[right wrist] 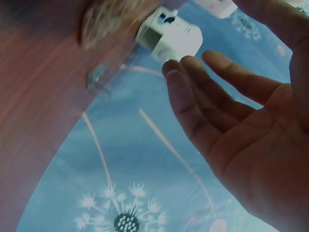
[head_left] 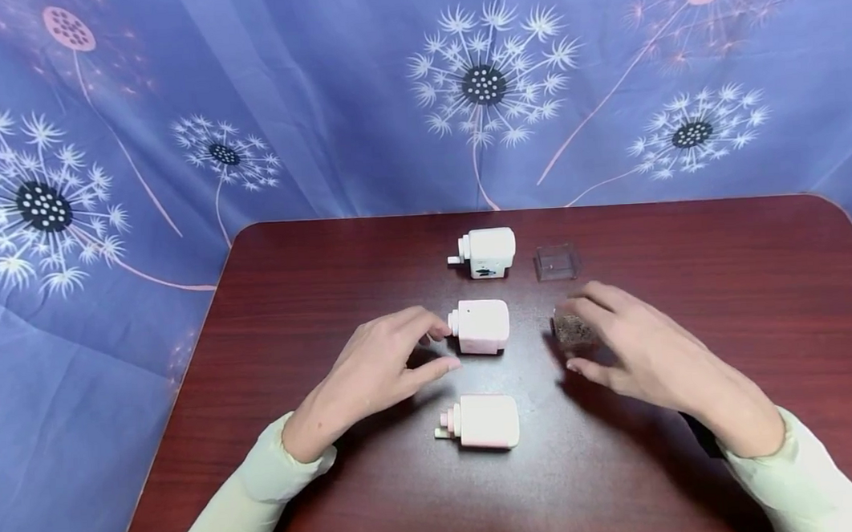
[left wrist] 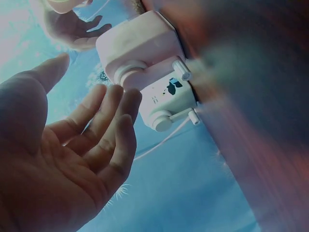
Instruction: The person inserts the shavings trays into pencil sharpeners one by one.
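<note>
The middle one of three white crank-handle pencil sharpeners (head_left: 483, 326) lies at the fingertips of my left hand (head_left: 383, 357), whose fingers are loosely bent with the thumb apart. In the left wrist view, its crank side (left wrist: 140, 46) faces that hand, and the palm holds nothing. My right hand (head_left: 640, 343) hovers at a small clear drawer (head_left: 572, 331) filled with brown shavings, partly covered by the fingers. Seen from the right wrist, the fingers are relaxed and apart from the shavings (right wrist: 111, 21).
A sharpener with a dark picture (head_left: 493, 250) stands at the back, its drawer slot (right wrist: 150, 36) hollow. Right of it lies a clear drawer (head_left: 558, 263). Another sharpener (head_left: 489, 421) is nearest me. Behind the dark red table (head_left: 311, 288) hangs a blue dandelion-patterned cloth (head_left: 359, 101).
</note>
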`<action>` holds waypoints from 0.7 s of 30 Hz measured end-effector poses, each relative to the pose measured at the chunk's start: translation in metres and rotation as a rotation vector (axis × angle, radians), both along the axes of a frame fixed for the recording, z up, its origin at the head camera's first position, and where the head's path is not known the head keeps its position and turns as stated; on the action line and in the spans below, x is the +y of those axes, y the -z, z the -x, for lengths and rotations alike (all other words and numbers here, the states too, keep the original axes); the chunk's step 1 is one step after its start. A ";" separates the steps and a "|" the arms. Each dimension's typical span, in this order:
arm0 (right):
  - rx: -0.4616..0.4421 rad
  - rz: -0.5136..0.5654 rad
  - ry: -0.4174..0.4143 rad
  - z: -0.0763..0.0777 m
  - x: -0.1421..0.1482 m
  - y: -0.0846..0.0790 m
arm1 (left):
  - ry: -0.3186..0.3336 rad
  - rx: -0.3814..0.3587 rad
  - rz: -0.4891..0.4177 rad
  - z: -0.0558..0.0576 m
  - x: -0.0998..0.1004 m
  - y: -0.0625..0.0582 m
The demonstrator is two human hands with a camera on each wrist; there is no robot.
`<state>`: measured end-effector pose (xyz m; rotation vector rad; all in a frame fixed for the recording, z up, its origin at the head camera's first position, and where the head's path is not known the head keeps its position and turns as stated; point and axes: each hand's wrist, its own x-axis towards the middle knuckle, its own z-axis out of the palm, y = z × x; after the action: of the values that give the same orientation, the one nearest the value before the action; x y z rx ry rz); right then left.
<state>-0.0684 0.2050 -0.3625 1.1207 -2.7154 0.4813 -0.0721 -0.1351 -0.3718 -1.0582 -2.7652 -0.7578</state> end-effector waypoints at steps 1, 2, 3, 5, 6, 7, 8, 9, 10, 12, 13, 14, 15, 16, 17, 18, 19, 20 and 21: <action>0.006 -0.002 0.009 0.002 0.003 -0.001 | -0.011 0.004 -0.001 0.001 0.000 0.000; 0.010 -0.003 0.018 0.003 0.005 -0.001 | -0.020 0.009 -0.001 0.002 -0.001 0.001; 0.011 -0.003 0.026 0.005 0.008 -0.001 | -0.026 0.012 -0.005 0.003 -0.001 0.001; 0.008 -0.004 0.040 0.007 0.012 -0.001 | -0.032 0.017 -0.012 0.005 0.000 0.002; 0.000 -0.002 0.046 0.009 0.015 -0.001 | -0.036 0.019 -0.011 0.006 0.000 0.002; -0.005 -0.004 0.051 0.009 0.017 0.000 | -0.039 0.019 -0.010 0.007 0.000 0.002; -0.014 -0.005 0.057 0.010 0.019 0.001 | -0.042 0.018 -0.009 0.008 0.001 0.003; -0.026 -0.008 0.063 0.011 0.021 0.002 | -0.043 0.016 -0.010 0.009 0.001 0.004; -0.039 -0.011 0.069 0.012 0.022 0.003 | -0.044 0.011 -0.009 0.011 0.001 0.005; -0.069 -0.022 0.085 0.014 0.025 0.007 | -0.044 0.002 -0.003 0.013 0.001 0.006; -0.084 -0.029 0.092 0.015 0.027 0.008 | -0.044 -0.003 0.003 0.014 0.001 0.007; -0.099 -0.036 0.101 0.016 0.028 0.009 | -0.043 -0.008 0.006 0.015 0.001 0.008; -0.111 -0.044 0.107 0.016 0.029 0.010 | -0.044 -0.012 0.010 0.016 0.001 0.008; -0.123 -0.050 0.114 0.017 0.030 0.011 | -0.046 -0.016 0.020 0.016 0.001 0.009; -0.134 -0.056 0.122 0.018 0.031 0.012 | -0.049 -0.017 0.032 0.017 0.001 0.010; -0.146 -0.059 0.129 0.019 0.032 0.013 | -0.052 -0.021 0.043 0.018 0.001 0.010; -0.157 -0.062 0.137 0.020 0.032 0.013 | -0.051 -0.024 0.050 0.019 0.001 0.011; -0.166 -0.064 0.143 0.020 0.032 0.014 | -0.049 -0.028 0.054 0.020 0.002 0.012; -0.178 -0.066 0.148 0.021 0.033 0.015 | -0.045 -0.033 0.057 0.021 0.002 0.012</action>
<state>-0.0891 0.2376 -0.3778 0.9232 -2.9608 0.4933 -0.0928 -0.1330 -0.3840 -0.9976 -2.8441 -0.7007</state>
